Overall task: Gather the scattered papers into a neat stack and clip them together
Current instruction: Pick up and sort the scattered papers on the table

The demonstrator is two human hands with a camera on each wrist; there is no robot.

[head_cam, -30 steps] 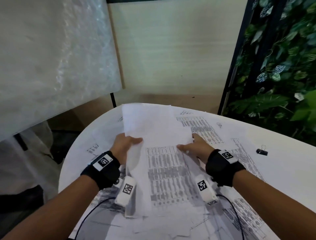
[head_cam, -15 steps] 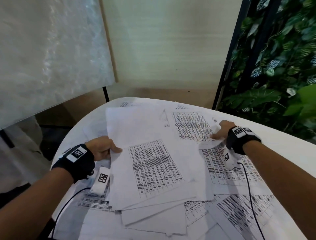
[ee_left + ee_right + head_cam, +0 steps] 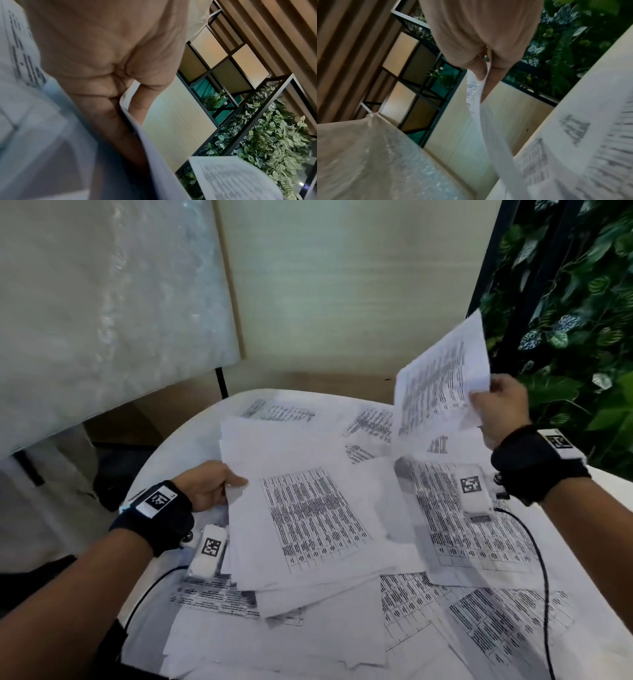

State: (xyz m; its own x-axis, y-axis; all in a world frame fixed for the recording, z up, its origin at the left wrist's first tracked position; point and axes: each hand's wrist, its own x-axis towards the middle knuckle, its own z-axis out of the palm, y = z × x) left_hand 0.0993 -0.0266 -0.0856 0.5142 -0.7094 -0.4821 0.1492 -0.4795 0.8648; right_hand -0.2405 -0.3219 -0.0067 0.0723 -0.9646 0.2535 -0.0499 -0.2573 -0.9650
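The head camera looks down and forward from above the round white table (image 3: 164, 470), so both hands and the papers on the table show. The left wrist camera sits very close behind the left hand (image 3: 106, 56), low by the table, and looks along the fingers across it to the plant wall (image 3: 267, 138) on the far side. The right wrist camera sits just as close behind the right hand (image 3: 481, 33), up above the table, facing the same far side. All three views share the plant wall beyond the table.
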